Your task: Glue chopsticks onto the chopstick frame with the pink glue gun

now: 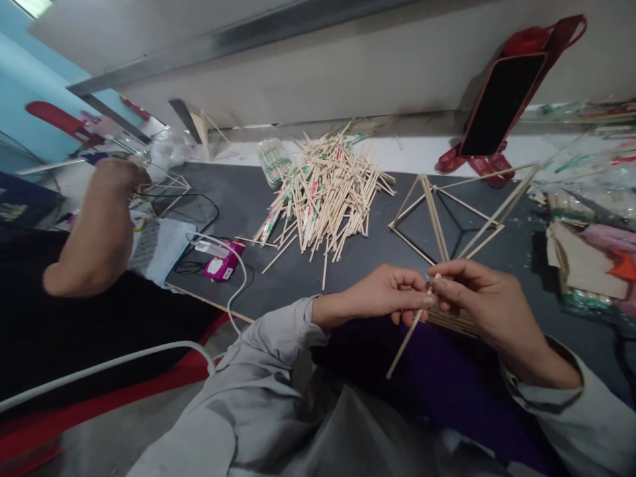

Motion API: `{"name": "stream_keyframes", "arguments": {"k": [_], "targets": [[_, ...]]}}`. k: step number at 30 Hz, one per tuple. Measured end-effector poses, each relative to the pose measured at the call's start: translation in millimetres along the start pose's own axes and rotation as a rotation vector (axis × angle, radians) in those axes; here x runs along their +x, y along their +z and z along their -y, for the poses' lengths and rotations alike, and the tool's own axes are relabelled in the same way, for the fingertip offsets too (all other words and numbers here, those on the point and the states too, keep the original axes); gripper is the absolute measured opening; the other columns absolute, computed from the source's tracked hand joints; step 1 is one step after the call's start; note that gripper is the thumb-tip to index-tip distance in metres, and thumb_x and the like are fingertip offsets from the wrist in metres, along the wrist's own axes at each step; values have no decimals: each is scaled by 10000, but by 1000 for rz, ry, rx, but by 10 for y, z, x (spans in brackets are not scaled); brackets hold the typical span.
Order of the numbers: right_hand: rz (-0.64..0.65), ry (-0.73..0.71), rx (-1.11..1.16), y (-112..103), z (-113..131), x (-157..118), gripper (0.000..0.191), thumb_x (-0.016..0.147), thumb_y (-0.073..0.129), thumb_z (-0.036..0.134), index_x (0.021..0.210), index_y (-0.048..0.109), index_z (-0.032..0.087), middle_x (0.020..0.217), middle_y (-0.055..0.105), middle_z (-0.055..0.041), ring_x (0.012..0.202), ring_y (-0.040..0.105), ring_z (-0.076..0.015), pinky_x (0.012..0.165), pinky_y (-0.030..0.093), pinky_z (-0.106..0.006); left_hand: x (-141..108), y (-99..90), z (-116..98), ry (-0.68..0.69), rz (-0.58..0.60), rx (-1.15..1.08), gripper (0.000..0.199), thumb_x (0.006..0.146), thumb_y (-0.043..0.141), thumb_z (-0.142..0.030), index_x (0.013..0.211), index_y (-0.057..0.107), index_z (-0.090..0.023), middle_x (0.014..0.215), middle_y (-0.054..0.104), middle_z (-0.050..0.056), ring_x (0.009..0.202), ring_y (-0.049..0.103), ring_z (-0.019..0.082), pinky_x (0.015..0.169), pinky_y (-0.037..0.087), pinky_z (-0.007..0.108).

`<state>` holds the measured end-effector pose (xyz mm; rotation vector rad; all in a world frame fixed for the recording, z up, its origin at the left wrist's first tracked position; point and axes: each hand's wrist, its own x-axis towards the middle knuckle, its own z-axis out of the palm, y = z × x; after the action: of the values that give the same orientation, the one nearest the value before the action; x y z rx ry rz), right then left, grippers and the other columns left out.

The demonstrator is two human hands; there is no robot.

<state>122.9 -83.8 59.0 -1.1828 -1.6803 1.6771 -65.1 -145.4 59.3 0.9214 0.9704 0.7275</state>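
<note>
My left hand [395, 293] and my right hand [479, 301] meet at the table's near edge, fingertips pinched around the upper end of a thin wooden stick [409, 341]. The stick slants down to the left, its lower end free over my lap. Something small and bluish shows between the fingertips, too small to make out. Several sticks [454, 320] lie side by side under my right hand. Beyond my hands stands an open frame of joined sticks [435, 222]. A large heap of loose sticks [332, 192] lies to the left of it.
A phone [503, 106] leans in a red holder at the back. At right are packets and paper [586, 262]. A magenta device [223, 262] with a white cable sits left of the heap. Another person's arm [99, 228] reaches in at far left, near another stick frame [171, 185].
</note>
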Motion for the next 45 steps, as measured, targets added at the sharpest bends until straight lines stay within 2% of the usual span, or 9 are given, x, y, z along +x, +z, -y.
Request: {"name": "stream_keyframes", "arguments": {"k": [3, 7, 11, 16, 22, 28, 32, 37, 45], "targets": [[84, -48, -97, -58, -47, 0, 257, 831, 741, 459, 907, 782, 217, 660, 689, -8, 570, 609, -120, 526, 465, -223, -17, -15, 81, -32, 21, -10, 436, 829, 758, -549, 873, 616, -140, 743, 684, 0, 567, 622, 68, 512, 454, 177], [52, -428, -411, -101, -149, 16, 207, 946, 604, 336, 1017, 758, 217, 939, 761, -50, 829, 707, -162, 733, 530, -268, 34, 3, 180, -57, 10, -77, 500, 773, 785, -595, 853, 602, -137, 749, 685, 6, 574, 618, 69, 512, 440, 180], [-31, -682, -681, -35, -300, 47, 215, 997, 500, 247, 1091, 671, 157, 976, 728, -93, 880, 694, -177, 769, 522, -280, 153, -2, 339, 4, -5, -154, 516, 752, 801, -601, 844, 585, -142, 767, 692, 14, 576, 633, 80, 489, 458, 187], [-87, -739, -816, 55, -424, 71, 172, 1002, 462, 234, 1048, 604, 148, 885, 665, -87, 811, 663, -187, 722, 506, -283, 220, -13, 519, 50, -14, -155, 497, 781, 783, -592, 854, 590, -140, 730, 680, 13, 566, 638, 84, 479, 475, 178], [-52, -732, -811, 35, -454, 73, 140, 998, 463, 219, 1013, 596, 175, 842, 658, -51, 757, 653, -157, 696, 482, -255, 215, -6, 553, 63, 5, -148, 512, 779, 772, -613, 841, 586, -140, 683, 667, 9, 534, 625, 78, 479, 471, 161], [-5, -584, -680, -1, -359, 67, 162, 969, 490, 239, 951, 646, 201, 825, 695, -33, 751, 657, -153, 694, 470, -266, 152, -29, 436, 13, 81, -186, 433, 807, 790, -524, 818, 603, -134, 691, 689, 16, 539, 643, 81, 488, 475, 156], [105, -271, -416, 6, -223, 66, 187, 942, 508, 296, 862, 657, 215, 706, 664, 2, 617, 598, -133, 606, 454, -266, 121, -40, 341, -38, 79, -240, 385, 800, 813, -461, 818, 630, -123, 688, 702, 20, 498, 623, 72, 459, 460, 148], [265, 88, 111, 22, -174, 73, 169, 919, 564, 353, 921, 633, 199, 586, 576, 49, 490, 519, -94, 482, 427, -220, 142, -69, 310, -68, 124, -294, 373, 800, 817, -445, 846, 656, -112, 669, 694, 21, 458, 590, 67, 415, 425, 142], [338, 243, 350, -36, -149, 115, 215, 832, 691, 378, 870, 659, 169, 513, 587, 48, 441, 529, -77, 490, 451, -207, 150, -96, 333, -105, 132, -304, 391, 802, 805, -470, 880, 670, -111, 660, 688, 27, 441, 565, 65, 416, 425, 143]]}}
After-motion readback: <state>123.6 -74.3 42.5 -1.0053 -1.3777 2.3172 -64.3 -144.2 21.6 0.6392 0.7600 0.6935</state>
